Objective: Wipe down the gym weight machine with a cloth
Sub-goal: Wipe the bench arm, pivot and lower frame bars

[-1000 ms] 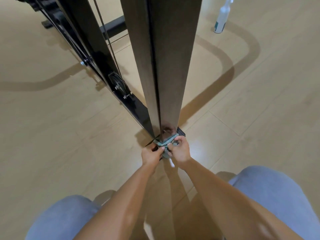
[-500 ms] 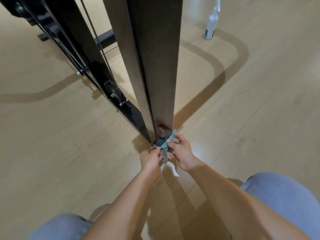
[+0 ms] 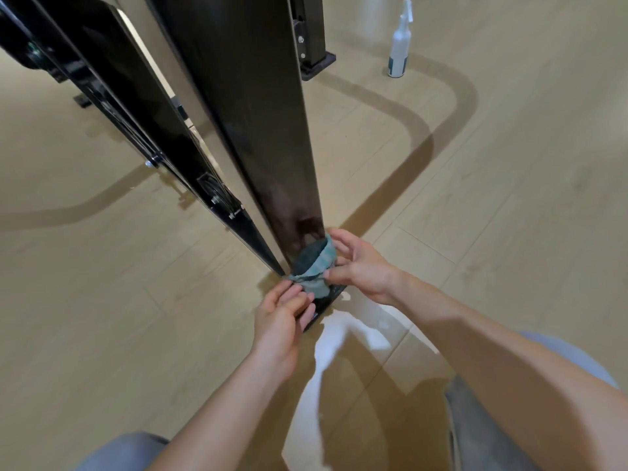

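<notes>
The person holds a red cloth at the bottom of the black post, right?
No. The head view shows the cloth is blue-green, not red. The right hand does hold it at the bottom of the black post.

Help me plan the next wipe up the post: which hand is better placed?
Probably right: the right hand grips the cloth at the base of the post; the left hand lies lower, at its edge.

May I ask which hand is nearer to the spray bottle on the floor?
Right. The right hand holds the cloth at the base of the post, with the spray bottle far up-right of it. The left hand is lower-left, farther off.
</notes>
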